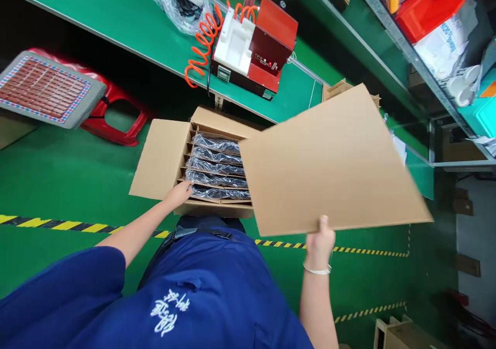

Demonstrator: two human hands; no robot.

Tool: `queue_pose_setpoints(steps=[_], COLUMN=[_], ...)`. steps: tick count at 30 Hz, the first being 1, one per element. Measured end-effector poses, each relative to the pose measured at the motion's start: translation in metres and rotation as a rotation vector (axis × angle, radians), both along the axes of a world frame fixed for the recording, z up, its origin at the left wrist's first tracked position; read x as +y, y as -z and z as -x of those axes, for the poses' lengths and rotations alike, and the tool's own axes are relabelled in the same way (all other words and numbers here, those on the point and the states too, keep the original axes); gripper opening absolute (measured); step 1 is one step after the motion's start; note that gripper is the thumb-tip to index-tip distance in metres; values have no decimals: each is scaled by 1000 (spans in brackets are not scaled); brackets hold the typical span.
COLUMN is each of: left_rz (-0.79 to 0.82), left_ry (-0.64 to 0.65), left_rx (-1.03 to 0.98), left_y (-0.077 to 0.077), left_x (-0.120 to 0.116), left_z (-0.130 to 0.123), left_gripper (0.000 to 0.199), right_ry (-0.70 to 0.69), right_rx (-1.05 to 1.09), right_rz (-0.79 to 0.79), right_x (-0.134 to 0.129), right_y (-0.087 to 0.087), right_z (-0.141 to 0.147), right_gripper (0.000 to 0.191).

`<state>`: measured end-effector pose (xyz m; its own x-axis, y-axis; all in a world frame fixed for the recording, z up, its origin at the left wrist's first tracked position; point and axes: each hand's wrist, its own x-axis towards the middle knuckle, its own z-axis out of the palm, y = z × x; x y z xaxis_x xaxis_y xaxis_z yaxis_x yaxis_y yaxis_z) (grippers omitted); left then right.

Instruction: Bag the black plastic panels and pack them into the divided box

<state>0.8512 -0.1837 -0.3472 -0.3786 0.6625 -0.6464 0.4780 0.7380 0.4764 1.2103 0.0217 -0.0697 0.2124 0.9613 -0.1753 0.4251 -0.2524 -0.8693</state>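
Note:
A large flat cardboard sheet [329, 168] is held up on the right, tilted, covering the right part of an open cardboard box [158, 158]. My right hand [321, 239] is closed on the sheet's near edge, thumb on top. Inside the box, several clear-plastic-wrapped dark items [219, 167] stand in rows between cardboard dividers [185, 172]. My left hand [180, 193] is at the box's near left corner, its fingers curled by the end of the nearest row; whatever is between them is hidden.
Beyond the box, a green workbench [127, 24] carries a red and white machine [253, 49], a coiled orange hose [201, 49] and a plastic bag [182, 5]. A red stool [120, 114] with a cushion [46, 88] stands left. Loaded shelving [411, 54] rises at right.

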Motion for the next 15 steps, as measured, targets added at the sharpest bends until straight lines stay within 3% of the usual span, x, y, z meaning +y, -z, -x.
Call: queue_pose_setpoints(steps=[2, 4, 7, 11, 15], left_rz=[0, -3, -7, 24, 67], left_ry=[-27, -58, -99, -111, -48], left_rx=[-29, -61, -89, -80, -46], left_y=[1, 2, 3, 1, -7], left_x=[-6, -9, -14, -27, -44], left_z=[-5, -10, -17, -25, -36], left_gripper=[42, 41, 39, 39, 38], right_ry=[-72, -15, 95, 34, -7], right_rx=[98, 387, 540, 511, 472], right_rz=[157, 402, 577, 760, 811], right_x=[-3, -14, -34, -53, -47], right_y=[52, 104, 162, 198, 205], right_z=[31, 58, 79, 74, 50], right_gripper=[49, 37, 27, 23, 19])
